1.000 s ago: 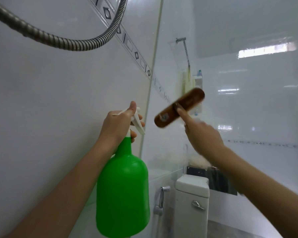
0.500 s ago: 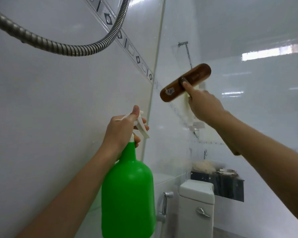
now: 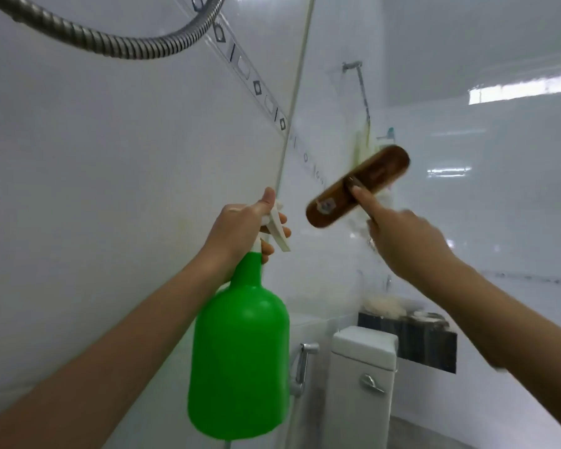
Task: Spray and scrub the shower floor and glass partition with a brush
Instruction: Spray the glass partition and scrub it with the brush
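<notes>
1 green spray bottle (image 3: 240, 358) in left hand (image 3: 240, 228), 1 brown brush (image 3: 358, 186) in right hand (image 3: 405, 241)

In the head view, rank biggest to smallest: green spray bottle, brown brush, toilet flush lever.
1. green spray bottle, helped by nearness to the camera
2. brown brush
3. toilet flush lever

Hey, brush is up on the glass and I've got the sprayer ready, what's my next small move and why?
Probably sweep the brush down the glass partition: your right hand holds it tilted against the pane, high up, and your left hand grips the green spray bottle.
</notes>
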`<move>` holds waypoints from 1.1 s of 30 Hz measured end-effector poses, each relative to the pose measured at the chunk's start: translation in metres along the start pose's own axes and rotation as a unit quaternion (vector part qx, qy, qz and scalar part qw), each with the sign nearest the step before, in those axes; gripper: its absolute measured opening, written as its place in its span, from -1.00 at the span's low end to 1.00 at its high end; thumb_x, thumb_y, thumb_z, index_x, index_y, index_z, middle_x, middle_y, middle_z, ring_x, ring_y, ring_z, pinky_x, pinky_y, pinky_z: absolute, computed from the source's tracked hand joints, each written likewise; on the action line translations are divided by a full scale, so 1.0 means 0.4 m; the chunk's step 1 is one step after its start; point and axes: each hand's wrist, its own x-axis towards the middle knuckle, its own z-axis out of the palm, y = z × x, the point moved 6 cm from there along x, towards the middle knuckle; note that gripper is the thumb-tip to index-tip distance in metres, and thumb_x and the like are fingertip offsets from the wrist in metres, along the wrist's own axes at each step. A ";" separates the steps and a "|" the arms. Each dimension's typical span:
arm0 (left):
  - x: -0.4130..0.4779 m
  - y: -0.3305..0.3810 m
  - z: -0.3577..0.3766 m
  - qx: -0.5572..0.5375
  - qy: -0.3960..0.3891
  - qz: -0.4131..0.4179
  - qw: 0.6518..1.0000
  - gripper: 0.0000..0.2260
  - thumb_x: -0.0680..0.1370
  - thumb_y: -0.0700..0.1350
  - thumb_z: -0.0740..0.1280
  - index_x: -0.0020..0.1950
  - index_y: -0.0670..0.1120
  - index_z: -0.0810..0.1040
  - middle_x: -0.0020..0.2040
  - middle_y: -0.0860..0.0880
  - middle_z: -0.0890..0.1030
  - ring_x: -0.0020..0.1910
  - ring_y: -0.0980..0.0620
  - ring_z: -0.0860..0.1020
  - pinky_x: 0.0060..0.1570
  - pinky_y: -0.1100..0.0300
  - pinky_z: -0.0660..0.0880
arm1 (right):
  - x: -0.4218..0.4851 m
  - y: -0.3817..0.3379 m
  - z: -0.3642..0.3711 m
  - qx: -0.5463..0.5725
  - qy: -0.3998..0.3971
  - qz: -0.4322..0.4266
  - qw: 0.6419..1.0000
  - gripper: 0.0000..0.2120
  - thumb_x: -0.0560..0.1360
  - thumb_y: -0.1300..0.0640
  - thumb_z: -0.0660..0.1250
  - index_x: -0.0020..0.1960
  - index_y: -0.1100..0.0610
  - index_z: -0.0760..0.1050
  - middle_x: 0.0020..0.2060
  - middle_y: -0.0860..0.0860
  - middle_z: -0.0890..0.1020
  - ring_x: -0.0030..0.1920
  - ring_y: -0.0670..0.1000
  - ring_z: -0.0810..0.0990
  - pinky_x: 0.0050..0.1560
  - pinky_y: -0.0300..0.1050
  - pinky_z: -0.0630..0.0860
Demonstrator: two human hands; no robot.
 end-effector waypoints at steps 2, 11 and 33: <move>-0.014 -0.018 -0.013 -0.020 0.009 -0.013 1.000 -0.56 0.64 0.14 0.25 -0.05 -0.24 0.65 -0.16 -0.18 0.73 -0.61 0.07 0.43 -0.59 0.28 0.39 | -0.186 0.027 0.016 -0.055 -0.035 -0.003 0.998 -0.30 0.64 0.06 0.10 0.50 -0.15 -0.38 -0.39 -0.10 0.32 -0.48 -0.16 0.40 -0.50 -0.37 0.30; -0.249 -0.221 -0.057 0.046 0.100 -0.074 0.991 -0.58 0.64 0.20 0.19 -0.11 -0.08 0.66 -0.17 -0.05 0.74 -0.28 0.06 0.57 -0.41 0.21 0.35 | -0.188 -0.053 0.126 0.046 -0.002 -0.022 0.999 -0.32 0.61 0.21 0.13 0.54 -0.17 -0.17 -0.33 0.05 0.42 -0.42 0.00 0.43 -0.39 -0.08 0.46; -0.740 -0.449 -0.030 0.058 0.235 -0.039 0.969 -0.55 0.59 0.17 0.22 -0.30 -0.12 0.63 -0.43 0.00 0.65 -0.43 0.11 0.61 -0.46 0.39 0.45 | -0.927 -0.065 0.378 0.088 -0.266 -0.052 0.959 -0.15 0.62 0.11 0.12 0.33 -0.36 -0.58 0.01 0.01 0.57 -0.17 -0.04 0.62 -0.05 -0.13 0.61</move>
